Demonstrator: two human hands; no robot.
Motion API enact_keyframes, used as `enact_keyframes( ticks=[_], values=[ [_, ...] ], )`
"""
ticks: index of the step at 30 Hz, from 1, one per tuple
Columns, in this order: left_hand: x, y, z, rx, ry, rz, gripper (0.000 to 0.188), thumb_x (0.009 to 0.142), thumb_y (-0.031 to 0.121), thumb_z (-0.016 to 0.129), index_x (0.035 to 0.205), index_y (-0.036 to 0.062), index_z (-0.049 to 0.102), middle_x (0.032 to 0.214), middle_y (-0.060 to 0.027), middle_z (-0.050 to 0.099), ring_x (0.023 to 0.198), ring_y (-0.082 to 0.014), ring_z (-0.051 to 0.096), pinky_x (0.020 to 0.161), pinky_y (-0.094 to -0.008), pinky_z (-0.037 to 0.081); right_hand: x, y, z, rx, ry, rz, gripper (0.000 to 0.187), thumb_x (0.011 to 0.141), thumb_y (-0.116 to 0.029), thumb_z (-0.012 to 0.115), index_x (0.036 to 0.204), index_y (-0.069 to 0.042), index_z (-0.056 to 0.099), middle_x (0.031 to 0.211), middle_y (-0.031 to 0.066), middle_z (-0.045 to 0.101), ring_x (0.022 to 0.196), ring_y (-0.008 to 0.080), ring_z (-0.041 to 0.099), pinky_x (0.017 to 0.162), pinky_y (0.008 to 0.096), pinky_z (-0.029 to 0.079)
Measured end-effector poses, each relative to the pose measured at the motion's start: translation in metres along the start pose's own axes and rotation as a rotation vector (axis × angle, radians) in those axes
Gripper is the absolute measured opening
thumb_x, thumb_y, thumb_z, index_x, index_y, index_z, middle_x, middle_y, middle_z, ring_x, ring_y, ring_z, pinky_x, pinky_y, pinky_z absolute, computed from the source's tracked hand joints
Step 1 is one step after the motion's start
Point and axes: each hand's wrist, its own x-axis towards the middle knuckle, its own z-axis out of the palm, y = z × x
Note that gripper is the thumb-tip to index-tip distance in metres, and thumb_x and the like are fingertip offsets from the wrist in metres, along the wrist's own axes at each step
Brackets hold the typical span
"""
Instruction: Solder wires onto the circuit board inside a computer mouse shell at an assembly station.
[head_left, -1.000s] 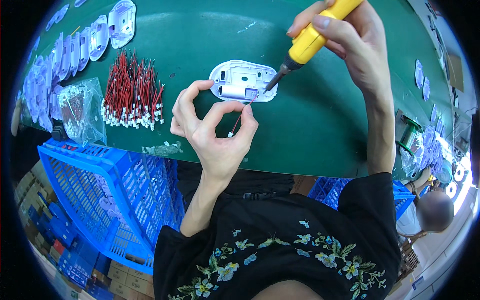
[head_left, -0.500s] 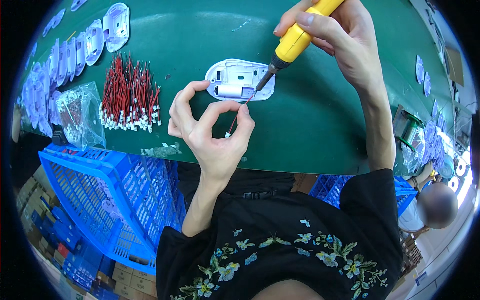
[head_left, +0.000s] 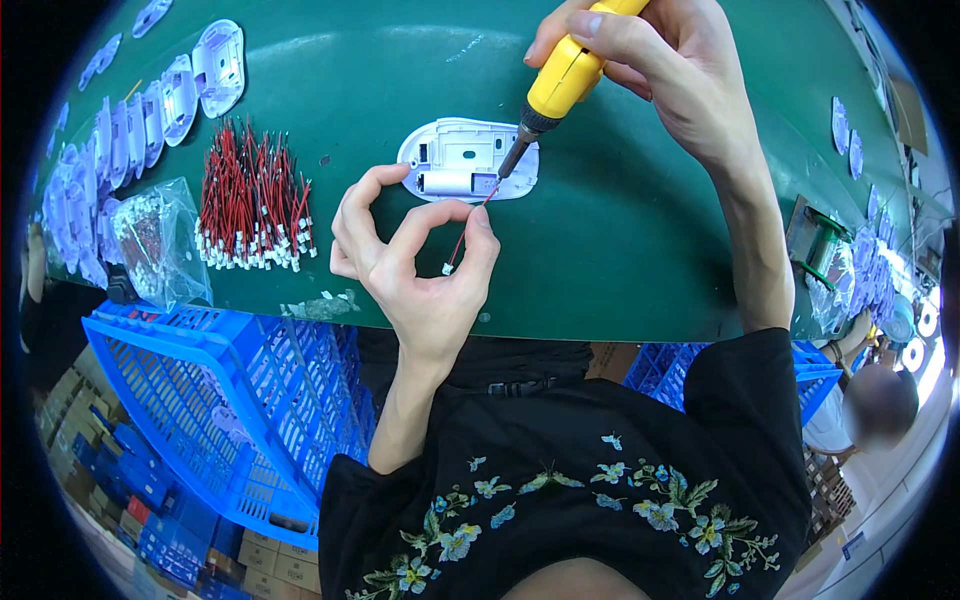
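Note:
A white plastic housing (head_left: 445,150) lies on the green table in front of me, with a white cylinder (head_left: 447,183) seated along its near side. Between thumb and forefinger my left hand (head_left: 425,250) pinches a thin red wire (head_left: 459,246), which ends in a small white connector (head_left: 448,269); its other fingers curl beside the housing's left end. My right hand (head_left: 675,70) grips a yellow soldering iron (head_left: 566,85) from above. Its dark tip slants down to the wire's end, at the housing's near edge right of the cylinder. Whether tip and wire touch is too small to tell.
Left of the housing lies a pile of red wires (head_left: 255,190) with white connectors, beside a clear bag (head_left: 160,240) of more. White housings (head_left: 220,70) line the far left. A solder spool (head_left: 822,243) stands at right. Blue crates (head_left: 230,400) sit below the table edge; another person (head_left: 875,405) is at far right.
The whole view has shifted slightly. The hands, soldering iron, wire and housing keep nearly the same positions relative to each other.

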Motion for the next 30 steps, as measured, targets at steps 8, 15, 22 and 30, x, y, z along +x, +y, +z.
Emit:
enact_keyframes(
  ticks=[8,15,22,30],
  values=[
    [-0.001,-0.001,-0.001,0.006,-0.005,-0.005,0.015,0.067,0.016,0.087,0.079,0.0172,0.077,0.129,-0.0057,0.056,0.127,-0.0289,0.047,0.104,-0.0457,0.024,0.001,0.002,0.000,0.010,-0.001,0.004,0.029,0.096,-0.008,0.069,0.112,-0.007,0.044,0.092,0.0110,0.069,0.093,0.0215,0.072,0.075,0.0282,0.055],
    [-0.001,-0.001,-0.001,-0.008,0.000,0.000,0.015,0.068,0.017,0.087,0.080,0.0175,0.077,0.128,-0.0058,0.057,0.128,-0.0287,0.047,0.104,-0.0458,0.023,0.003,-0.004,-0.009,-0.001,0.105,-0.078,0.039,0.093,-0.008,0.072,0.119,-0.005,0.042,0.094,0.0137,0.071,0.091,0.0246,0.074,0.076,0.0301,0.057],
    [0.000,-0.001,0.001,-0.015,-0.004,-0.001,0.015,0.068,0.016,0.086,0.079,0.0180,0.077,0.129,-0.0055,0.057,0.127,-0.0283,0.048,0.103,-0.0461,0.023,0.000,-0.014,-0.013,0.032,0.111,-0.193,0.073,0.089,-0.011,0.078,0.141,0.004,0.029,0.099,0.0182,0.072,0.096,0.0254,0.072,0.085,0.0339,0.058],
    [-0.001,-0.002,-0.001,-0.018,0.004,-0.002,0.016,0.068,0.016,0.086,0.080,0.0182,0.077,0.128,-0.0049,0.058,0.126,-0.0270,0.048,0.102,-0.0456,0.023,0.004,-0.011,0.000,-0.054,0.217,-0.193,0.078,0.087,-0.011,0.080,0.142,0.006,0.028,0.104,0.0209,0.072,0.097,0.0244,0.071,0.092,0.0360,0.056]
  ],
)
